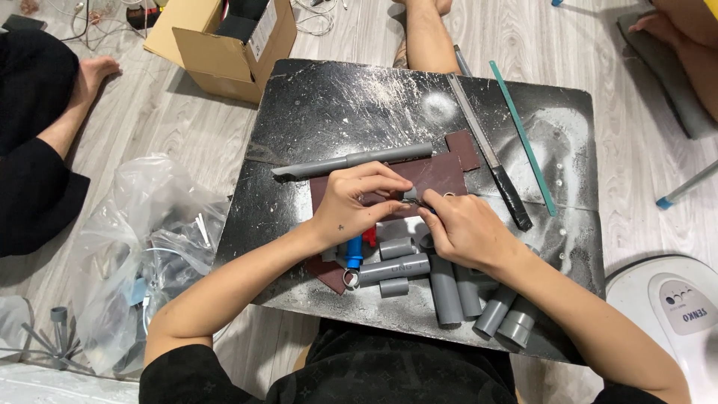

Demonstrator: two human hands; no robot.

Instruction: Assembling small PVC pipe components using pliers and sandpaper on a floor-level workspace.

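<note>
So we've got both hands, left hand and right hand, with fingers pinched shut on a small grey pipe fitting over the brown sandpaper sheet on the black desk, and it looks light, stiff and slick, best held by its sides

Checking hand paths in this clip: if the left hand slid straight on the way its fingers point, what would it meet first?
The left hand points rightward across the brown sandpaper sheet. It would first meet the small grey piece pinched at its fingertips, then at once the right hand, whose fingers touch it there. Their heights can't be judged exactly.
</note>
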